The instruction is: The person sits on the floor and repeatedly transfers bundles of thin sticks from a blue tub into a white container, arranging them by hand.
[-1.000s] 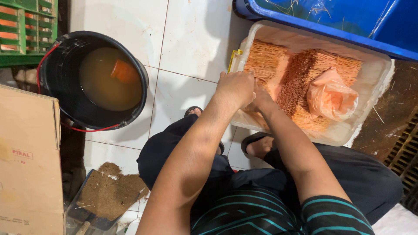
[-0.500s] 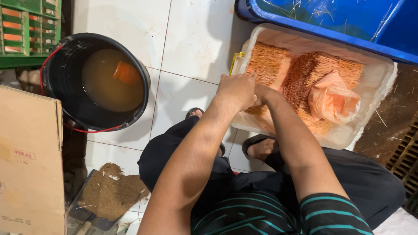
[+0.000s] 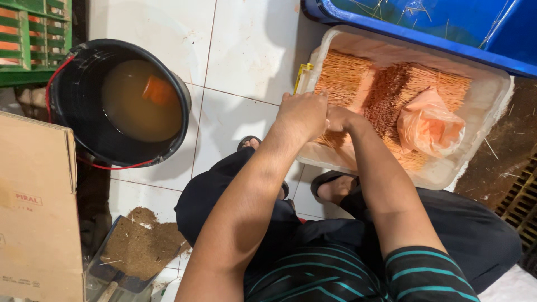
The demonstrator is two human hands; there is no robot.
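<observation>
A translucent plastic tub (image 3: 492, 120) on the floor holds bundles of thin orange sticks (image 3: 344, 72) and a crumpled orange plastic bag (image 3: 428, 120). Both my hands meet over the tub's near left corner. My left hand (image 3: 302, 114) is curled into a fist at the tub's rim, knuckles up. My right hand (image 3: 338, 118) presses against it from the right, fingers tucked behind the left hand. A small bunch of the orange sticks (image 3: 327, 140) pokes out just below the two hands, gripped between them. The fingertips are hidden.
A black bucket (image 3: 75, 103) of murky brown water with an orange object in it stands at left. A blue bin (image 3: 425, 36) lies beyond the tub. A cardboard box (image 3: 36, 212), a green crate (image 3: 33, 39) and a tray of brown powder (image 3: 134, 251) are nearby.
My right hand has slid a little farther up against the left hand. The left hand has stayed almost in place at the tub's corner.
</observation>
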